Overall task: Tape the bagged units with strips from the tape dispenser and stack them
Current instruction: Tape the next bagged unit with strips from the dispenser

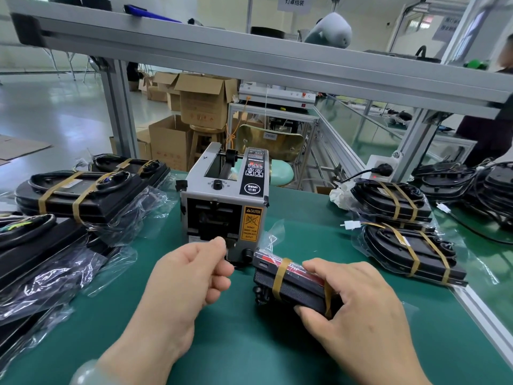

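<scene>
Head view: my right hand [361,304] grips the bagged unit [294,284] on the green mat [249,343] at lower centre, just right of the tape dispenser [224,201]. My left hand [191,276] is curled, thumb and forefinger pinched together at the dispenser's outlet; I cannot tell whether a strip sits between them. Taped units [83,195] lie stacked at mid left.

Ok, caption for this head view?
Left hand at the tape dispenser outlet, right hand gripping a taped bagged unit.
</scene>
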A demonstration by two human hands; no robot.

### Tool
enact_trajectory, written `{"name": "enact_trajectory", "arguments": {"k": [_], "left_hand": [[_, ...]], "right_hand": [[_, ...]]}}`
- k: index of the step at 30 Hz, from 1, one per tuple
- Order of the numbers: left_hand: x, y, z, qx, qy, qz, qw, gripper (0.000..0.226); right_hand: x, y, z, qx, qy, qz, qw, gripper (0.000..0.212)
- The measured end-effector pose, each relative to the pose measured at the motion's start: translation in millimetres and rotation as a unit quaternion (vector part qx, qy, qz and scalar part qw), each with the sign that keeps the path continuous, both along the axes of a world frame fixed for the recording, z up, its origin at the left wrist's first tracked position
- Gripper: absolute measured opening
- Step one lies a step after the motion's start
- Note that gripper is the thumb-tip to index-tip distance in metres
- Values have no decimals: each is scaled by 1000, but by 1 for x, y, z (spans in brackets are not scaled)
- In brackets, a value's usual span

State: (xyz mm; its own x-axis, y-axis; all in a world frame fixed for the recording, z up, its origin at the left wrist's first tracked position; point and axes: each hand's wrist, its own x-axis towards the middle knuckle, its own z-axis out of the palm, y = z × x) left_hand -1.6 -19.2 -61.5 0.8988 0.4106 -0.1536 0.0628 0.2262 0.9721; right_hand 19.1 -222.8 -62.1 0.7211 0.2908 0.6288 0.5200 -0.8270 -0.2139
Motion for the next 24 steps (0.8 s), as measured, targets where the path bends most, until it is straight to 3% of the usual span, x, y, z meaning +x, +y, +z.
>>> {"name": "enact_trajectory", "arguments": {"k": [9,14,24], "left_hand": [[-8,-23,-9,161,-31,17,986,13],[-4,-31,-12,153,-32,20,987,12],[0,-39,-17,155,-40,49,986,25]], "right_hand": [[-3,6,-1,-3,-33,-5,999,56],[-4,7,-1,8,-35,-1,999,47],[-5,6,0,-7,-13,-6,1000,56]]}}
